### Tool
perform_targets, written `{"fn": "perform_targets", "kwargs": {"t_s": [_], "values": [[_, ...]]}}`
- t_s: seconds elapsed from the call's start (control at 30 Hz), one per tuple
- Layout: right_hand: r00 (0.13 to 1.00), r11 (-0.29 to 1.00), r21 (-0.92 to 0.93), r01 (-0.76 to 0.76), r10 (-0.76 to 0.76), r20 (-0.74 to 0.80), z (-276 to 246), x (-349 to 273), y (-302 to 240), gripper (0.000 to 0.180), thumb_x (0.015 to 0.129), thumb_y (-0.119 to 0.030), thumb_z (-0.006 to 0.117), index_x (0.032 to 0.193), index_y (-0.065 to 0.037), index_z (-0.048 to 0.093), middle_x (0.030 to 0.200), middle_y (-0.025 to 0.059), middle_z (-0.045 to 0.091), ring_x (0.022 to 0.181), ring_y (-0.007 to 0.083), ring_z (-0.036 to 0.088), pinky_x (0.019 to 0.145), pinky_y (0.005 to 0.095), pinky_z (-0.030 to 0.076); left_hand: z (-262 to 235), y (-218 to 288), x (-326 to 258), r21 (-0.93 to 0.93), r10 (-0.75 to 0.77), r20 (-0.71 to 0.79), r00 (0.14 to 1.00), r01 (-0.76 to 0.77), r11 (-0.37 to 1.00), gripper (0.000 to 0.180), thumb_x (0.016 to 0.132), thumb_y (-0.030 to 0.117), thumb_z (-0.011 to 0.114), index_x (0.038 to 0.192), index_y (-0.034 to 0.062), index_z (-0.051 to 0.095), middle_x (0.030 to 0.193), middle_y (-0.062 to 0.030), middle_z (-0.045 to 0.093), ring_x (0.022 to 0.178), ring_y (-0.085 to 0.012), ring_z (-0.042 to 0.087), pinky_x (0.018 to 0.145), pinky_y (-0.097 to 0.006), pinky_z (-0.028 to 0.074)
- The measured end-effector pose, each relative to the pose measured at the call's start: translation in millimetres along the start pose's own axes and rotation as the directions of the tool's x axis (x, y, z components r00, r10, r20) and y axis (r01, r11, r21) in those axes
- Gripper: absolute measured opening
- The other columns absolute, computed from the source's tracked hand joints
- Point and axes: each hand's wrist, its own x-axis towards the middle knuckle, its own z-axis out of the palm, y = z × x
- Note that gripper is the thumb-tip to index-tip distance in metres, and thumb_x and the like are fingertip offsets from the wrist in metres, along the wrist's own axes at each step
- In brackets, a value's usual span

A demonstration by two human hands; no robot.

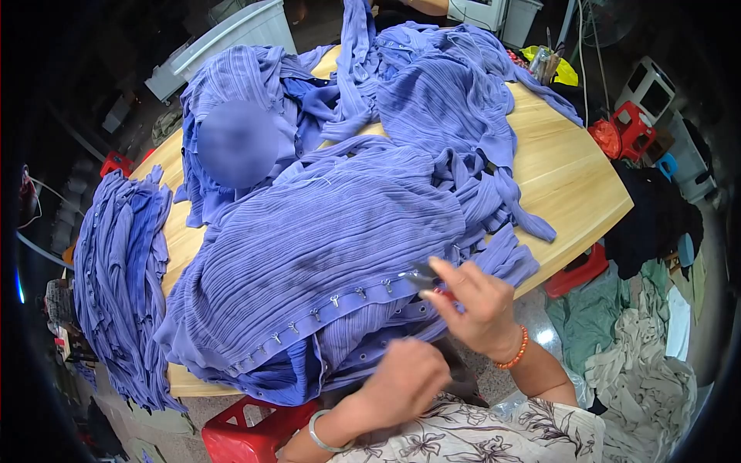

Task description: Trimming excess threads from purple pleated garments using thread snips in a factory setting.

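Note:
A ribbed blue-purple knit garment (332, 208) lies spread across the near part of the table. Along its lower edge runs a band (309, 318) with a row of small pale, silvery fasteners or thread ends; which they are I cannot tell. My right hand (482, 309), wearing an orange bead bracelet, grips dark thread snips (421, 275) with a bit of red, their tips at the band's right end. Below the garment's edge, my left hand (405, 380) is curled into a fist, blurred by motion; what it holds, if anything, is hidden.
More purple garments (448, 100) are heaped at the back of the wooden table (571, 162), and a stack (120, 285) hangs over its left edge. Red stools (251, 432) stand around it. Cloth heaps (641, 339) lie at right. A white bin (239, 38) stands behind.

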Motion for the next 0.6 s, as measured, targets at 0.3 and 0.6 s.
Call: {"fn": "perform_targets", "kwargs": {"t_s": [0.3, 0.6], "values": [[0.868, 0.806, 0.322, -0.496, 0.472, 0.156, -2, -14, 39, 0.041, 0.08, -0.028, 0.086, 0.101, -0.004, 0.06, 0.073, 0.0054, 0.059, 0.06, 0.0153, 0.055, 0.057, 0.0303, 0.048, -28, -2, 22, 0.529, 0.081, -0.422, 0.903, 0.173, 0.831, 0.032, 0.073, 0.008, 0.082, 0.101, 0.0053, 0.066, 0.102, -0.0117, 0.062, 0.093, -0.0314, 0.059, 0.082, -0.043, 0.045], [0.97, 0.941, 0.236, -0.243, 0.234, 0.067, 22, -8, 46, 0.049, 0.075, -0.004, 0.08, 0.12, -0.01, 0.063, 0.093, 0.0066, 0.063, 0.081, 0.0222, 0.068, 0.068, 0.0326, 0.055, -35, -29, 18, 0.64, -0.073, -0.422, 0.904, 0.354, 0.682, 0.053, 0.074, 0.01, 0.079, 0.124, 0.006, 0.063, 0.121, -0.0176, 0.053, 0.112, -0.036, 0.05, 0.097, -0.047, 0.039]]}}
